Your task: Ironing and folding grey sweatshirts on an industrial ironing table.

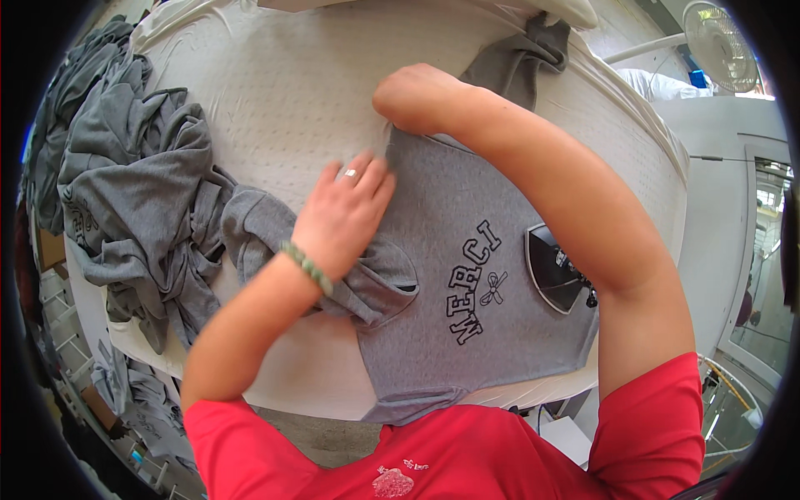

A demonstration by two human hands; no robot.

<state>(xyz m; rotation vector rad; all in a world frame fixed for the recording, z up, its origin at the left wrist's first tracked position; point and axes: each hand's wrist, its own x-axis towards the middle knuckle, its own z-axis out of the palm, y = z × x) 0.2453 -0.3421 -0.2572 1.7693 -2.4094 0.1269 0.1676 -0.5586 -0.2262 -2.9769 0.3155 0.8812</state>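
Note:
A grey sweatshirt (417,342) with dark outlined lettering and a small bow print lies spread over a pale padded cloth-covered table, one sleeve bunched toward the left. My left hand (354,200), slightly blurred, hovers at or touches the garment's left edge with its fingers stretched out and holding nothing; a ring and a green bead bracelet are on it. Farther up, my right hand (415,96) is curled closed over the sweatshirt's far left corner, its fingertips tucked out of sight. Beneath my right forearm a black iron (554,271) rests on the sweatshirt, partly hidden by the arm.
Crumpled grey garments (137,183) pile up along the left side of the table (275,75). Another piece of dark grey fabric (508,71) lies at the far right. A white fan (721,46) stands beyond it. More grey clothing (146,404) hangs below the left edge.

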